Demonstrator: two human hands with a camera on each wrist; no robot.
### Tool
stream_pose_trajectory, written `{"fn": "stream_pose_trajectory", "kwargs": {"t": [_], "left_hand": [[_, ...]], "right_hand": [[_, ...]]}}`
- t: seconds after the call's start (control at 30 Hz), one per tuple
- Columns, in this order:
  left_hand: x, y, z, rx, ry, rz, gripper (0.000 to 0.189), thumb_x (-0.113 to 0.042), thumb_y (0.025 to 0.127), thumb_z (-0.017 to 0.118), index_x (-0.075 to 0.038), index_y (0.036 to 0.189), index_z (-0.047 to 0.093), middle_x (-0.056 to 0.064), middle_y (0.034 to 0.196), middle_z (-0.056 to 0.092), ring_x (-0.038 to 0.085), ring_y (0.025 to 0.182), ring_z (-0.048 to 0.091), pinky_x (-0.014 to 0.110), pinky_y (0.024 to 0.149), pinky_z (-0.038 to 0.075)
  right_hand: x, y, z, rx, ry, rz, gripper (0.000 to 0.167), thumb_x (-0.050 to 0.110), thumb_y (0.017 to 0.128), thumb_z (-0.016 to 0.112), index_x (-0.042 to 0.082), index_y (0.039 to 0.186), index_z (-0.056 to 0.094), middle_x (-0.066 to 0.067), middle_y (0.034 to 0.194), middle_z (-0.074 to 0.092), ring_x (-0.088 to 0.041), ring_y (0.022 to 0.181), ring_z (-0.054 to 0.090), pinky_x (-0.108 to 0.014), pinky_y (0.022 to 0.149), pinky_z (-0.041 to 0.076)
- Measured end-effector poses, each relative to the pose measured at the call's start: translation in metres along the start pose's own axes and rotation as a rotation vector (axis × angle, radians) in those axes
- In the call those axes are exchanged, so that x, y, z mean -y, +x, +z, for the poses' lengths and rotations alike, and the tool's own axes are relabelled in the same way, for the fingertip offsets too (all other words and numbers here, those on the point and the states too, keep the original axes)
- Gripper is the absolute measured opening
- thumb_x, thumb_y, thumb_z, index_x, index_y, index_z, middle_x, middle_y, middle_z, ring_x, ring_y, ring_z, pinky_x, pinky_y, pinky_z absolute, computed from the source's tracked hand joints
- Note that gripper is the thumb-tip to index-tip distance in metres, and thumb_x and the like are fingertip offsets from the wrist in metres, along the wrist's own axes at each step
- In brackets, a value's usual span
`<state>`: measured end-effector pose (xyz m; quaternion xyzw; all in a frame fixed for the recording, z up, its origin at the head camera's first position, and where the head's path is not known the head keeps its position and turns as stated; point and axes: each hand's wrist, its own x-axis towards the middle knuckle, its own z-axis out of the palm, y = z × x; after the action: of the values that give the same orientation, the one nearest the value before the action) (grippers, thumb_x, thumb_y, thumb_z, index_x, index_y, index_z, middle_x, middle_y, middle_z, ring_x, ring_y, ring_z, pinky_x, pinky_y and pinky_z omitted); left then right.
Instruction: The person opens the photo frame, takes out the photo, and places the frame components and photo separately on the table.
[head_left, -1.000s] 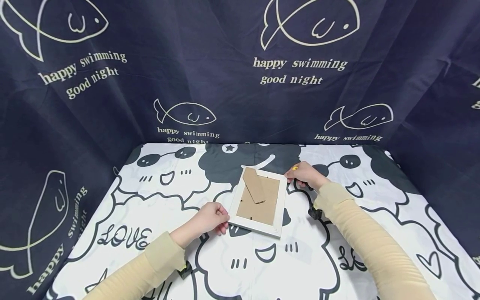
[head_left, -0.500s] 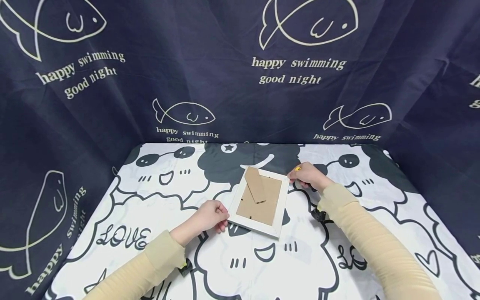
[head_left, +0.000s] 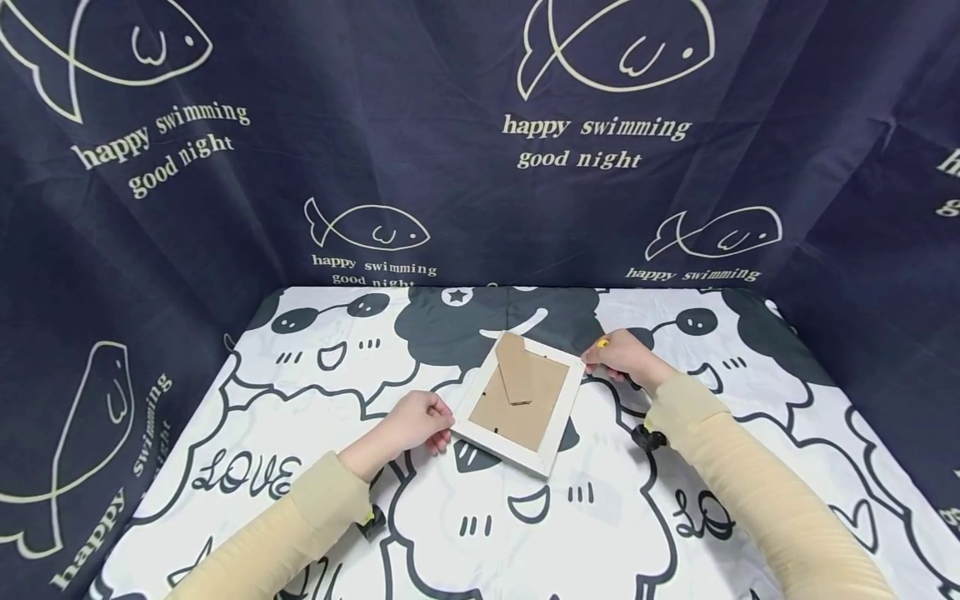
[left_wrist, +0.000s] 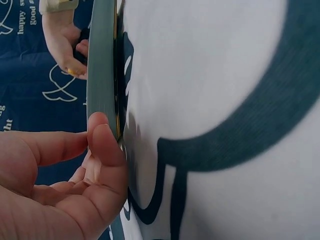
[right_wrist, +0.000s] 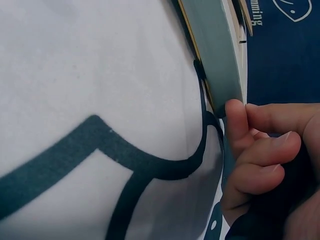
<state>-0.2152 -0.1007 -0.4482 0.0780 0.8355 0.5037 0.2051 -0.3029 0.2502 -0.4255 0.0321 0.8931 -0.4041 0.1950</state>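
A white picture frame [head_left: 501, 444] lies back side up, turned at an angle, in the middle of the head view. Its back shows a brown backing board [head_left: 538, 398] with a brown easel leg [head_left: 513, 371] folded against it. My left hand [head_left: 420, 422] pinches the near left corner between thumb and forefinger. At the far right corner, my right hand [head_left: 628, 357] pinches with thumb and forefinger, its other fingers curled below. Both wrist views show the frame's side edge [left_wrist: 101, 60] close over the cloth; its front faces down, hidden.
A white cloth [head_left: 600, 550] with black cartoon drawings covers the table. Behind it and along the sides hangs a dark blue curtain [head_left: 465, 183] printed with fish. Small black devices [head_left: 649, 437] are strapped under both wrists.
The picture frame has turned a little clockwise as seen from above. My right hand has shifted right and slightly nearer with its corner; my left hand has moved slightly away and left.
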Motion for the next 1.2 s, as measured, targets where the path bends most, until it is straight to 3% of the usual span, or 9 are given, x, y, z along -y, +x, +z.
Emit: {"fn": "stream_pose_trajectory", "kwargs": {"t": [0.23,0.57,0.87,1.2], "left_hand": [[-0.002,0.003,-0.002,-0.025,0.003,-0.029,0.007,-0.004,0.090,0.059,0.003,0.088,0.061,0.006,0.065,0.064,0.012,0.051,0.060,0.026,0.052,0.052],[0.000,0.009,-0.006,-0.042,-0.006,-0.034,0.008,-0.002,0.089,0.059,0.003,0.084,0.061,0.006,0.063,0.064,0.011,0.050,0.060,0.027,0.051,0.053],[0.002,0.016,-0.011,-0.039,-0.044,-0.053,0.008,-0.001,0.090,0.058,0.005,0.085,0.062,0.009,0.065,0.064,0.012,0.050,0.060,0.027,0.052,0.053],[-0.002,0.023,-0.016,-0.048,-0.083,-0.050,0.010,0.001,0.090,0.057,0.006,0.083,0.061,0.009,0.064,0.062,0.011,0.049,0.059,0.026,0.051,0.053]], "right_hand": [[-0.004,-0.007,-0.002,-0.001,0.001,0.000,0.020,0.013,0.084,0.064,-0.005,0.092,0.067,0.000,0.063,0.066,-0.007,0.040,0.039,-0.023,0.043,0.036],[-0.008,-0.016,-0.001,0.000,-0.028,0.009,0.018,0.016,0.083,0.065,-0.001,0.084,0.070,0.001,0.055,0.059,-0.007,0.041,0.038,-0.022,0.043,0.034],[-0.010,-0.024,0.001,0.005,-0.024,-0.002,0.023,0.014,0.082,0.065,-0.005,0.095,0.068,0.001,0.064,0.068,-0.005,0.041,0.040,-0.021,0.042,0.035],[-0.014,-0.027,0.002,0.011,-0.018,-0.001,0.024,0.013,0.081,0.065,-0.006,0.097,0.067,0.000,0.065,0.069,-0.005,0.040,0.039,-0.020,0.042,0.034]]}}
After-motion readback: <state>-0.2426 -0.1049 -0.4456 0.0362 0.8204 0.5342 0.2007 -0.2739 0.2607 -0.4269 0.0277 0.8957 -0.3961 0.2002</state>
